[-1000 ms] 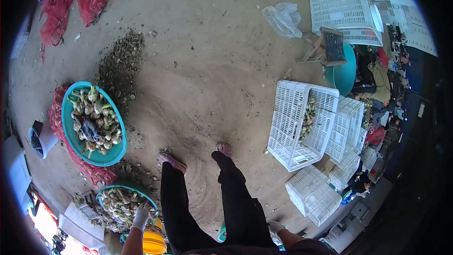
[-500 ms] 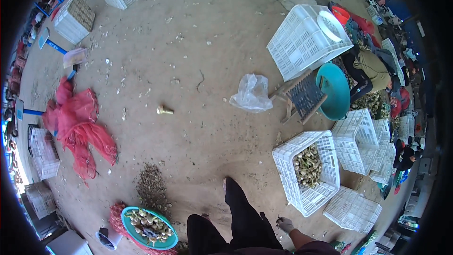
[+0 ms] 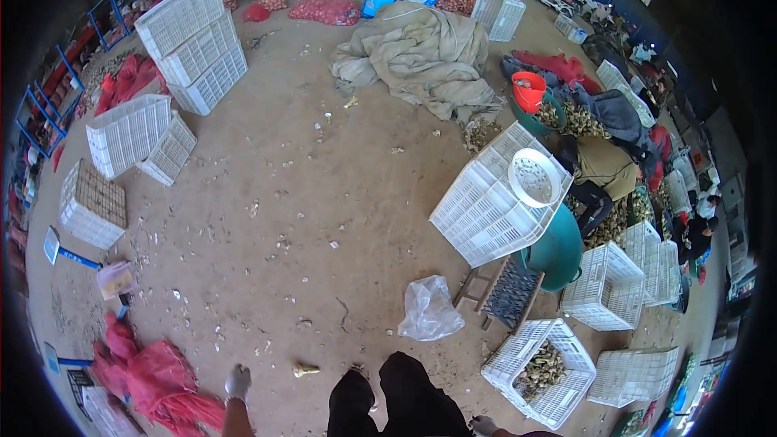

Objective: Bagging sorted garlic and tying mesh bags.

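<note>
My left hand [image 3: 239, 382], in a pale glove, hangs at the lower left with loosely parted fingers and nothing visible in it, beside red mesh sacking [image 3: 162, 380]. My right hand [image 3: 484, 426] is low at the bottom edge, nearest a white crate [image 3: 579, 392] holding pale bulbs with stalks [image 3: 541, 368]; its fingers are too small and cut off to read. My dark-clad legs show between the hands. A single stalked bulb [image 3: 304, 369] lies on the dirty floor, below a clear plastic bag [image 3: 429, 307].
Right: a wooden seat [image 3: 510, 291], teal tub [image 3: 558, 255], crate with a white basin [image 3: 477, 202], more crates [image 3: 595, 291], and a crouching person in olive [image 3: 607, 166]. Left: stacked crates [image 3: 190, 57] and blue scales [image 3: 50, 244]. Back: a tarp [image 3: 413, 57], full red sacks [image 3: 324, 8].
My view has swung up and forward, bringing the back sacks and tarp in. The teal basins of bulbs on the left have left view; my left hand has reappeared, away from them.
</note>
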Motion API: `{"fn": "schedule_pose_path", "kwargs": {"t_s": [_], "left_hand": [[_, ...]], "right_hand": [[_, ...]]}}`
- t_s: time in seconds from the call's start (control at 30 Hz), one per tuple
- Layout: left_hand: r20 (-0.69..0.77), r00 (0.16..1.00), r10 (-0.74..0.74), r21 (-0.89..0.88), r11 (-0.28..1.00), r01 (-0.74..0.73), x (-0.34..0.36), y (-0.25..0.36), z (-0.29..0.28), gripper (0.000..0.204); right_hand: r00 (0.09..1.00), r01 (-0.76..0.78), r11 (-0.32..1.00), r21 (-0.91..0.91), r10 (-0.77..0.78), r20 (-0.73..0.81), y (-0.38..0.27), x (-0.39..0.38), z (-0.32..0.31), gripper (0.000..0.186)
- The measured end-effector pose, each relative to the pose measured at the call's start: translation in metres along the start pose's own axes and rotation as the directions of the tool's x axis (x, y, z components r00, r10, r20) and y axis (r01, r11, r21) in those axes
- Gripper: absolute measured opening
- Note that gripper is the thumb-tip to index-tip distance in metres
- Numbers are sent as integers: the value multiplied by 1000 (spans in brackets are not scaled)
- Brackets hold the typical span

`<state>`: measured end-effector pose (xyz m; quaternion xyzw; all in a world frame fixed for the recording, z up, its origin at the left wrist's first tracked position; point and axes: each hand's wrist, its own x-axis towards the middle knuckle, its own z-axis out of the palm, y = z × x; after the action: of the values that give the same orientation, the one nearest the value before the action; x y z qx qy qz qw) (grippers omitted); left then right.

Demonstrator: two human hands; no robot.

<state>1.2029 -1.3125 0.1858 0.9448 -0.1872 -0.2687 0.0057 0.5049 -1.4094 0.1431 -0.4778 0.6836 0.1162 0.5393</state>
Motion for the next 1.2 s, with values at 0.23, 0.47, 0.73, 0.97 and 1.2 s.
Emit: {"fn": "schedule_pose_path", "kwargs": {"t_s": [0.23, 0.47, 0.73, 0.97, 1.2], "left_hand": [[-507, 774, 379, -423, 673, -607, 274, 304, -261, 32], [412, 892, 185, 220, 930, -295, 282, 336, -195, 36], [478, 687, 547, 199, 695, -691, 501, 349, -136, 33], [20, 889, 457, 81, 886, -457, 600, 719, -300, 29], [-191, 589, 785, -131, 575, -808, 693, 1133, -449, 39]], "right_hand": [[877, 449, 891, -74, -455, -156, -88, 145, 6, 24], [927, 281, 768, 576, -61, -371, -491, 198, -89, 20], [936, 200, 851, 485, -19, -352, -721, 294, -203, 22], [862, 130, 655, 744, 296, -412, -839, 410, -282, 23], [782, 261, 804, 535, 149, -605, -956, 568, -437, 27]]}}
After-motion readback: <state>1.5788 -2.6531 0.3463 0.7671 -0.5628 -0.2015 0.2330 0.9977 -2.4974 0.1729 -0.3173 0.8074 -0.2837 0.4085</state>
